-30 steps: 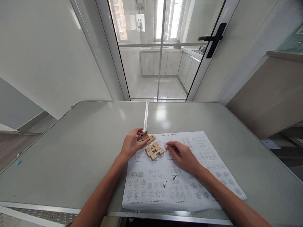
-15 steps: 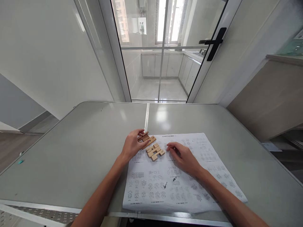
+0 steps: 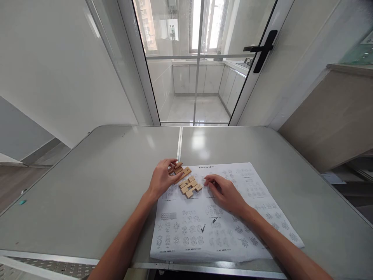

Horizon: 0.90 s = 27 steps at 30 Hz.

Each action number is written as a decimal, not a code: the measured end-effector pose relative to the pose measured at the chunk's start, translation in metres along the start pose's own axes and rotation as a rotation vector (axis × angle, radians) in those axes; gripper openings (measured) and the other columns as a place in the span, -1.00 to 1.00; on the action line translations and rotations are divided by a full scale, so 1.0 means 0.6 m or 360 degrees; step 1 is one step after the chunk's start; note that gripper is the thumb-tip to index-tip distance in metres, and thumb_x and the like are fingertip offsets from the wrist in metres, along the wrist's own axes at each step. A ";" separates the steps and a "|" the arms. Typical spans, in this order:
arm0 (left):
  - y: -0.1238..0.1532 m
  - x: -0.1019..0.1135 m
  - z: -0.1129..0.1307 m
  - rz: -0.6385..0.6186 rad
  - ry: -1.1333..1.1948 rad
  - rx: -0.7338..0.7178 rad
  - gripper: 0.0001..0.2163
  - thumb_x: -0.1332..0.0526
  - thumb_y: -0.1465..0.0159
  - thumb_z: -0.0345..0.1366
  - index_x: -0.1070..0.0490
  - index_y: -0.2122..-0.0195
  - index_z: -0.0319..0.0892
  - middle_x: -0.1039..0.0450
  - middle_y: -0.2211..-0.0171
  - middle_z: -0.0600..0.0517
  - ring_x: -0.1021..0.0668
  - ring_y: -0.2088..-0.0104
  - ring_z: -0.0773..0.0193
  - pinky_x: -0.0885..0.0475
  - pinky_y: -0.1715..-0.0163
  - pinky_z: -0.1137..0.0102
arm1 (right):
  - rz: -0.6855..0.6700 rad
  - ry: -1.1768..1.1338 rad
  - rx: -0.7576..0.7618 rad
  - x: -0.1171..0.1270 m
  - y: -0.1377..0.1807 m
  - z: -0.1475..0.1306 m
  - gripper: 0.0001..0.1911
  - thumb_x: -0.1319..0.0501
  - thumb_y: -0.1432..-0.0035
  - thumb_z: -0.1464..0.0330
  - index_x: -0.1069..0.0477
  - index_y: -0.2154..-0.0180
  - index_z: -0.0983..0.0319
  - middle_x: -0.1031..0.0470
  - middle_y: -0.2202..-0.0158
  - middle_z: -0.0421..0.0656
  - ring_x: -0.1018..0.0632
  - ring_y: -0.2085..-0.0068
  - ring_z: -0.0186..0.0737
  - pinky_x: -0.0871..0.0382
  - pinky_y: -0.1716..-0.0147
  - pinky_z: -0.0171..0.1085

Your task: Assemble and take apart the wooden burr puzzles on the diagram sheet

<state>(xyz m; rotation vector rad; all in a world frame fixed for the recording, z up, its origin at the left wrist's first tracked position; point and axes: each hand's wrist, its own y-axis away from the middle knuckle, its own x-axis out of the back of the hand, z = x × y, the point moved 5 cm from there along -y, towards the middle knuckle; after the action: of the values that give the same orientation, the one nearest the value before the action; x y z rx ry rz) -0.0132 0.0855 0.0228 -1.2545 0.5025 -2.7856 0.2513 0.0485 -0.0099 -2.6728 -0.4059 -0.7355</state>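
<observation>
My left hand (image 3: 162,177) curls round several notched wooden puzzle pieces (image 3: 178,169) of a darker brown, thumb at the near side and fingertips at the far side. Its fingers partly hide them. Right beside these, a cluster of paler notched wooden pieces (image 3: 190,187) lies on the printed sheet (image 3: 244,241), fitted side by side with small gaps. To the right of that cluster, my right hand (image 3: 224,191) rests on the sheet, holding nothing, with its fingers loosely bent and the thumb apart. Small line drawings of assembled shapes cover the sheet.
The grey folding table (image 3: 87,194) has a metal seam down its middle. Beyond its far edge stands a glass door (image 3: 214,93) with a black handle (image 3: 264,50). A small teal object (image 3: 22,202) lies near the left edge. A wooden panel (image 3: 326,120) is at the right.
The view has shifted slightly. A small wooden piece by my left fingertips has tilted a little. Both hands stay in nearly the same places.
</observation>
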 end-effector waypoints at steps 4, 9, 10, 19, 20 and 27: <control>0.002 -0.001 0.001 -0.0006 0.0038 -0.0007 -0.59 -0.49 -0.20 -0.21 -0.52 -0.06 -0.08 -0.60 0.02 -0.06 -0.64 0.00 0.00 -0.58 -0.05 0.09 | -0.0005 0.0011 0.0002 0.000 0.002 -0.001 -0.75 -0.08 -0.48 0.32 -0.47 -0.05 0.16 -0.66 0.11 -0.06 -0.57 0.31 -0.15 -0.47 0.32 -0.16; 0.003 -0.005 0.002 -0.0039 0.0136 0.0006 -0.61 -0.46 -0.24 -0.19 -0.49 -0.07 -0.07 -0.58 0.01 -0.05 -0.66 0.02 0.05 -0.61 -0.02 0.12 | -0.0025 0.0010 0.0007 0.001 0.003 -0.006 -0.74 -0.07 -0.49 0.30 -0.48 -0.06 0.15 -0.66 0.10 -0.05 -0.57 0.31 -0.14 -0.48 0.32 -0.15; 0.004 -0.005 0.001 -0.0040 0.0141 0.0010 -0.60 -0.46 -0.24 -0.18 -0.49 -0.07 -0.07 -0.58 0.01 -0.05 -0.66 0.03 0.05 -0.61 -0.02 0.12 | -0.0022 0.0012 0.0009 0.001 0.003 -0.006 -0.74 -0.07 -0.49 0.30 -0.48 -0.06 0.15 -0.66 0.11 -0.05 -0.57 0.31 -0.14 -0.48 0.32 -0.15; 0.002 -0.006 -0.001 -0.0059 0.0182 0.0019 -0.61 -0.45 -0.25 -0.12 -0.50 -0.07 -0.04 -0.56 0.01 -0.04 -0.65 0.01 0.05 -0.63 -0.02 0.13 | -0.0011 -0.0001 0.0001 0.001 0.001 -0.005 -0.76 -0.08 -0.48 0.32 -0.47 -0.05 0.15 -0.66 0.11 -0.07 -0.57 0.29 -0.15 -0.47 0.32 -0.17; 0.002 -0.006 -0.001 -0.0060 0.0172 0.0016 -0.60 -0.45 -0.24 -0.11 -0.50 -0.07 -0.04 -0.56 0.01 -0.04 -0.65 0.01 0.05 -0.63 -0.01 0.13 | -0.0012 -0.0005 0.0000 0.001 0.001 -0.004 -0.76 -0.08 -0.48 0.32 -0.47 -0.05 0.15 -0.66 0.11 -0.07 -0.57 0.29 -0.15 -0.46 0.32 -0.18; 0.002 -0.004 0.001 -0.0063 0.0132 0.0001 -0.61 -0.45 -0.26 -0.12 -0.50 -0.08 -0.05 -0.57 0.02 -0.04 -0.65 0.03 0.05 -0.61 0.00 0.14 | -0.0016 -0.0002 -0.0008 0.000 0.000 -0.001 -0.77 -0.09 -0.48 0.33 -0.47 -0.04 0.15 -0.66 0.11 -0.09 -0.54 0.32 -0.17 -0.46 0.31 -0.17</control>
<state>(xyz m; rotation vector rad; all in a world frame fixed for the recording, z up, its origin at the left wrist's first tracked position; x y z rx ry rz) -0.0113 0.0850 0.0209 -1.1655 0.4866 -2.8802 0.2514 0.0485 -0.0095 -2.6780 -0.4188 -0.7388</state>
